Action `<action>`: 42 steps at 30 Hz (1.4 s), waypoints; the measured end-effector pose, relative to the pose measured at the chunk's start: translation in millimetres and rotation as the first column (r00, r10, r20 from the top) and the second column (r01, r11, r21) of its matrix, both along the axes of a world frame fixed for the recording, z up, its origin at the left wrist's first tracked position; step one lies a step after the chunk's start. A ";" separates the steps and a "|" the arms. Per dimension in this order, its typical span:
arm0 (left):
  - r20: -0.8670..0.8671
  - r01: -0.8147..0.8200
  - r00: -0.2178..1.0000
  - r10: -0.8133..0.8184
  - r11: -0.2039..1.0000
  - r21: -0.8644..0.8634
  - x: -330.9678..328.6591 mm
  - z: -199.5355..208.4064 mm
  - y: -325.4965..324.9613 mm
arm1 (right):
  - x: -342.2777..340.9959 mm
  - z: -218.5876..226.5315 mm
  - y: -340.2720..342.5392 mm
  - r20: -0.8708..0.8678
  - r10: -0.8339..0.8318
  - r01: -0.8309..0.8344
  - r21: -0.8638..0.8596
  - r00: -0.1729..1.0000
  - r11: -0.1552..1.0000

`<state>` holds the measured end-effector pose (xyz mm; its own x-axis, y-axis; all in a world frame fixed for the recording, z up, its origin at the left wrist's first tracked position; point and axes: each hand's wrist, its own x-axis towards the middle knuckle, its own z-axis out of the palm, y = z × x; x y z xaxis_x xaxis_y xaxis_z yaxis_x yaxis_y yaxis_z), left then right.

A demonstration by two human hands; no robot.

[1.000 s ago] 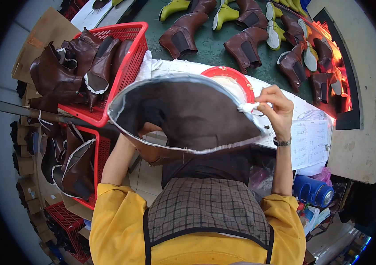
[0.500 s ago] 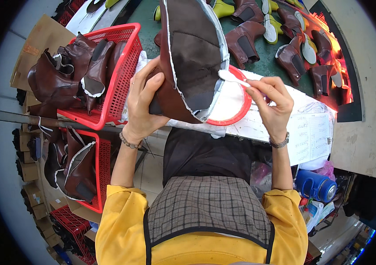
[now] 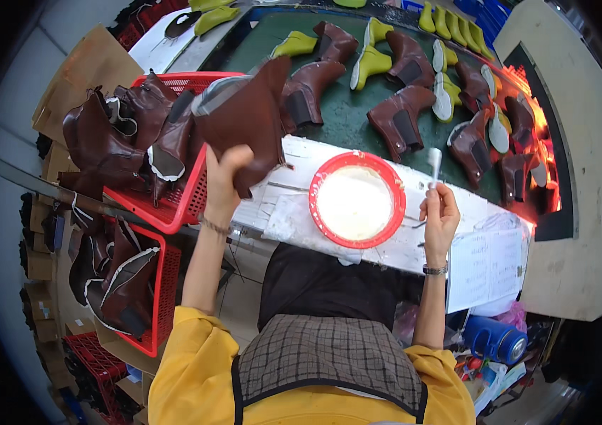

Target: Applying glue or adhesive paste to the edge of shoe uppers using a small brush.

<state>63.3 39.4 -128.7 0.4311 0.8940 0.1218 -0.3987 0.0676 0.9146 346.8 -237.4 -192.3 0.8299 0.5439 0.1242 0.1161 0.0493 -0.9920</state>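
Brown boot upper [image 3: 251, 117] is held aloft by the left hand [image 3: 223, 180], left of centre in the upper half of the frame, overlapping the red basket [image 3: 192, 202]. Its lower part is gripped: thumb laid across the near face, remaining fingers hidden behind. White brush [image 3: 434, 166] is pinched between thumb and fingers of the right hand [image 3: 442, 221], right of centre, head up. Red bowl [image 3: 317, 212] with pale contents is set between the two hands on the white surface [image 3: 290, 152].

Handling, as judged: upper is light and supple, hardly fragile, smooth enough to be lost from a loose pinch. Hold is best taken on the plain brown panel, away from the pale edge.

Orientation: pale-edged opening is turned to the upper left; a pointed corner is raised toward the top, the narrow end hung downward. Long axis seems steep, top leaning right; foreshortened, so not certain.
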 end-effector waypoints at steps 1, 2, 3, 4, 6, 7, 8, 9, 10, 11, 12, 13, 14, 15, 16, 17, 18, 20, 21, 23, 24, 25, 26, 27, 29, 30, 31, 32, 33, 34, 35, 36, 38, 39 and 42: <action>0.144 0.065 0.988 -0.048 0.992 -0.111 7.9 3.6 20.0 | 13.8 -17.6 2.2 -0.036 -0.027 0.027 -0.006 0.999 1.000; 0.293 0.151 0.952 -0.085 0.966 -0.208 20.3 8.0 43.1 | 25.1 -33.7 4.8 -0.070 -0.059 0.058 -0.015 0.996 0.998; 0.264 0.136 0.963 -0.056 0.945 -0.297 35.0 14.7 65.4 | 33.2 -50.2 3.1 -0.057 -0.060 0.059 -0.012 0.997 0.998; 0.231 0.117 0.973 -0.028 0.917 -0.381 50.2 25.6 86.4 | 39.4 -66.3 -0.5 -0.046 -0.087 0.084 -0.059 0.995 0.995; 0.180 0.071 0.983 -0.020 0.956 -0.284 80.2 49.7 124.5 | 42.7 -76.3 1.2 -0.036 -0.094 0.090 -0.094 0.995 0.992; 0.106 0.042 0.994 -0.017 0.969 -0.243 90.2 55.1 151.6 | 42.1 -80.2 2.4 -0.004 -0.108 0.107 -0.114 0.994 0.988; 0.031 0.020 0.999 -0.014 0.979 -0.202 99.6 57.0 180.9 | 41.4 -83.1 2.6 0.028 -0.127 0.130 -0.135 0.992 0.982; -0.004 0.011 1.000 -0.012 0.979 -0.203 105.8 57.2 210.2 | 39.9 -85.0 2.8 0.028 -0.123 0.125 -0.128 0.992 0.984; -0.038 0.005 0.999 -0.013 0.980 -0.201 112.0 55.8 239.9 | 39.9 -84.1 3.6 0.038 -0.127 0.131 -0.143 0.991 0.981; -0.018 0.008 1.000 -0.012 0.977 -0.214 117.8 51.4 267.2 | 40.2 -83.3 5.4 0.049 -0.131 0.137 -0.155 0.990 0.978; -0.015 0.016 1.000 -0.020 0.978 -0.207 127.8 42.8 292.2 | 39.5 -81.2 4.5 0.051 -0.140 0.146 -0.148 0.989 0.978; -0.010 0.015 1.000 -0.018 0.970 -0.242 136.7 34.4 317.3 | 37.2 -78.4 5.2 0.036 -0.159 0.163 -0.163 0.987 0.973; -0.001 0.020 1.000 -0.021 0.961 -0.276 147.6 27.0 338.0 | 36.0 -76.6 5.2 0.025 -0.182 0.184 -0.175 0.983 0.967; -0.005 0.005 1.000 -0.006 0.956 -0.295 156.6 17.9 357.2 | 34.6 -77.4 3.8 0.028 -0.193 0.195 -0.165 0.981 0.967; 0.000 0.010 1.000 -0.010 0.958 -0.286 164.1 6.9 379.0 | 34.5 -79.9 3.4 0.013 -0.208 0.207 -0.191 0.978 0.960; -0.013 -0.036 0.999 0.034 0.953 -0.301 167.8 -2.7 400.9 | 35.0 -82.5 4.4 -0.005 -0.215 0.209 -0.215 0.977 0.954; -0.029 -0.084 0.997 0.078 0.944 -0.318 170.8 -12.2 420.6 | 34.2 -83.1 5.5 -0.007 -0.210 0.204 -0.206 0.978 0.957; -0.033 -0.097 0.995 0.091 0.936 -0.339 187.9 -28.5 444.7 | 31.9 -82.1 3.6 -0.035 -0.240 0.227 -0.223 0.970 0.948; -0.055 -0.119 0.993 0.107 0.929 -0.350 197.1 -36.6 451.8 | 31.1 -82.5 3.6 -0.034 -0.245 0.231 -0.229 0.969 0.946; -0.097 -0.154 0.987 0.128 0.923 -0.353 218.3 -51.0 456.3 | 30.0 -82.5 2.0 -0.072 -0.296 0.268 -0.258 0.953 0.928; -0.101 -0.148 0.988 0.118 0.919 -0.365 225.8 -53.4 461.9 | 31.6 -81.9 3.8 -0.071 -0.304 0.275 -0.271 0.950 0.922; -0.236 -0.165 0.963 0.130 0.977 -0.134 233.7 -52.9 465.1 | 31.4 -80.8 3.5 -0.071 -0.305 0.275 -0.276 0.950 0.921; -0.357 -0.144 0.918 0.175 0.983 0.110 237.7 -53.2 471.6 | 31.1 -80.1 4.0 -0.074 -0.298 0.268 -0.275 0.952 0.923; -0.381 -0.119 0.894 0.235 0.945 0.304 242.4 -55.9 475.6 | 29.9 -79.9 2.9 -0.078 -0.303 0.270 -0.287 0.950 0.919; -0.437 -0.039 0.802 0.408 0.764 0.644 238.2 -52.0 499.8 | 31.7 -82.1 7.7 -0.063 -0.306 0.275 -0.293 0.950 0.916; -0.437 -0.043 0.793 0.423 0.756 0.654 226.0 -50.0 510.7 | 33.5 -83.9 10.8 -0.074 -0.294 0.262 -0.284 0.953 0.922; -0.529 0.111 0.723 0.445 0.681 0.724 223.4 -52.1 509.8 | 33.3 -84.3 9.7 -0.071 -0.286 0.257 -0.275 0.956 0.927; -0.602 0.269 0.637 0.482 0.592 0.759 221.7 -52.0 508.2 | 33.4 -85.4 9.4 -0.068 -0.274 0.248 -0.263 0.959 0.932; -0.536 0.330 0.457 0.710 0.424 0.843 228.0 -53.5 504.3 | 35.6 -86.1 11.8 -0.073 -0.272 0.245 -0.262 0.959 0.933; -0.499 0.364 0.405 0.766 0.365 0.857 277.9 -63.6 453.6 | 33.5 -82.8 6.1 -0.036 -0.319 0.294 -0.302 0.947 0.907; -0.569 0.406 0.447 0.690 0.410 0.817 296.4 -52.2 429.7 | 32.6 -80.8 5.6 -0.022 -0.310 0.289 -0.304 0.950 0.908; -0.630 0.448 0.483 0.609 0.446 0.775 313.3 -45.7 410.1 | 31.4 -80.2 6.6 -0.029 -0.311 0.287 -0.308 0.950 0.907; -0.875 0.489 0.439 0.203 0.763 0.422 350.4 -49.0 351.9 | 30.7 -78.1 5.3 -0.045 -0.319 0.295 -0.276 0.947 0.915; -0.935 0.566 0.337 0.107 0.771 0.292 365.7 -52.3 319.3 | 28.5 -73.7 5.1 -0.070 -0.334 0.303 -0.278 0.940 0.912; -0.876 0.628 0.244 0.416 0.620 0.470 378.4 -103.6 325.1 | 30.2 -83.9 5.6 -0.034 -0.274 0.257 -0.260 0.961 0.931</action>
<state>441.7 364.5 -232.4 0.7567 0.6531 0.0290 0.6210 -0.7319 0.2804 377.1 -231.8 -276.2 0.9499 0.3086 -0.0494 0.0224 -0.2250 -0.9741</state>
